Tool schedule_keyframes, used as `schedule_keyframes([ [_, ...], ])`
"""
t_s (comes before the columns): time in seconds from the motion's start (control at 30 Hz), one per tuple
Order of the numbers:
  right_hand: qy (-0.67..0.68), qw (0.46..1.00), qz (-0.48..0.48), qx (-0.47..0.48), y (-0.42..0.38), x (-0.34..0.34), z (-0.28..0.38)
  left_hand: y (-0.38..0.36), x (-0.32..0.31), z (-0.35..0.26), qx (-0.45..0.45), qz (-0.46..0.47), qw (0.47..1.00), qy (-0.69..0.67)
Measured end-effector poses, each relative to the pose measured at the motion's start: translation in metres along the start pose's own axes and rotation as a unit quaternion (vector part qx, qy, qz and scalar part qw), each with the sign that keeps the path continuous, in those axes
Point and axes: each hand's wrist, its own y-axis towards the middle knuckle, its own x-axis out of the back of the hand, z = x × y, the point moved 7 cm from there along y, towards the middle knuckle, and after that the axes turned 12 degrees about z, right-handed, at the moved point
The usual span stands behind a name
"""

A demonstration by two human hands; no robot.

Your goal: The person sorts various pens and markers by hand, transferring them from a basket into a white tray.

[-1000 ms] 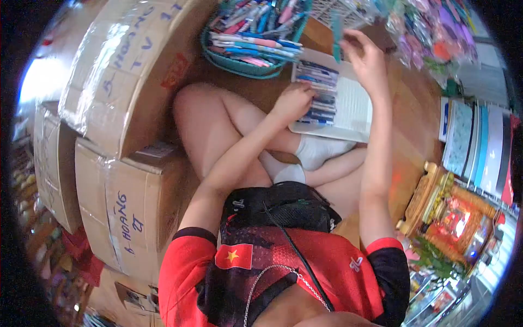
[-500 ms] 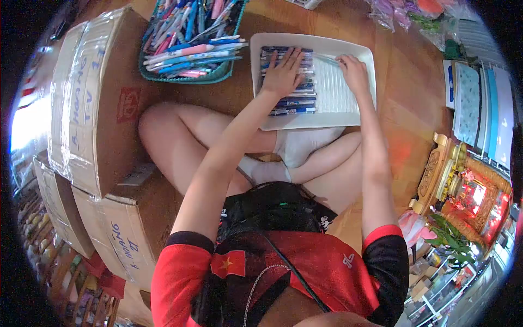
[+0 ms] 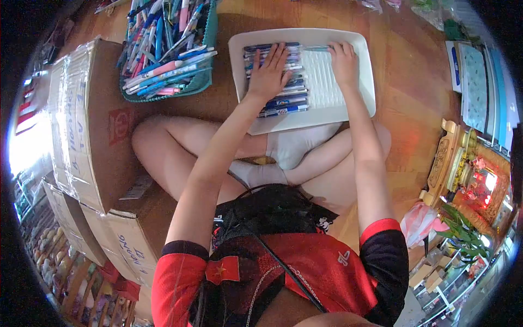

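Note:
A white tray (image 3: 357, 98) lies on the floor in front of my crossed legs. In its left half is a column of pens (image 3: 291, 102), stacked side by side and lying crosswise. My left hand (image 3: 267, 76) rests flat on these pens with its fingers spread. At the tray's upper right, my right hand (image 3: 344, 62) has its fingertips closed on a thin light-blue pen (image 3: 316, 48), which lies along the top edge, its left end close to the column. The tray's ribbed bottom shows between my hands.
A teal basket (image 3: 210, 82) heaped with mixed pens stands left of the tray. Cardboard boxes (image 3: 81, 125) are stacked at the left. On the right are a carved wooden shrine (image 3: 441, 163), a plant (image 3: 463, 231), a plastic bag (image 3: 419, 223) and upright folders (image 3: 476, 87).
The view has shifted, so the tray and basket appear further left. My right hand has moved the light-blue pen up to the tray's top edge and straightened it. My left hand stays on the column.

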Motion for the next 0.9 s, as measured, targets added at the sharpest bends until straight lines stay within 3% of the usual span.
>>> schedule_keyframes([
  [0.13, 0.039, 0.998, -0.039, 0.005, -0.001, 0.023, 0.006, 0.001, 0.005, -0.003, -0.009, 0.005, 1.0, 0.005],
  [0.23, 0.131, 0.982, -0.103, -0.085, -0.009, 0.049, -0.02, 0.002, 0.007, -0.004, -0.015, 0.01, 1.0, 0.01],
  [0.33, 0.292, 0.936, -0.041, -0.193, -0.033, 0.072, -0.042, 0.002, 0.006, -0.006, -0.014, 0.021, 0.999, 0.037],
  [0.4, 0.316, 0.928, -0.058, -0.188, -0.055, 0.074, -0.058, 0.0, 0.021, -0.014, -0.028, 0.011, 0.999, 0.016],
  [0.53, 0.408, 0.883, -0.058, -0.225, -0.076, 0.032, -0.106, -0.02, 0.092, -0.038, -0.072, -0.029, 0.997, -0.024],
  [0.57, 0.404, 0.885, -0.065, -0.222, -0.072, 0.035, -0.103, -0.029, 0.128, -0.049, -0.087, -0.084, 0.992, -0.023],
  [0.67, 0.389, 0.892, -0.072, -0.22, -0.056, 0.052, -0.089, -0.053, 0.209, -0.045, -0.089, -0.136, 0.987, -0.02],
  [0.73, 0.379, 0.896, -0.051, -0.226, -0.053, 0.048, -0.08, -0.068, 0.251, -0.018, -0.032, -0.199, 0.979, 0.0],
  [0.77, 0.401, 0.897, -0.06, -0.177, -0.052, 0.043, -0.07, -0.075, 0.27, 0.002, -0.015, -0.205, 0.979, -0.006],
  [0.83, 0.411, 0.897, -0.01, -0.162, -0.053, 0.044, -0.042, -0.086, 0.292, 0.038, 0.111, -0.133, 0.985, -0.022],
  [0.9, 0.406, 0.899, 0.037, -0.16, -0.052, 0.058, -0.01, -0.096, 0.294, 0.066, 0.102, -0.055, 0.987, 0.11],
])
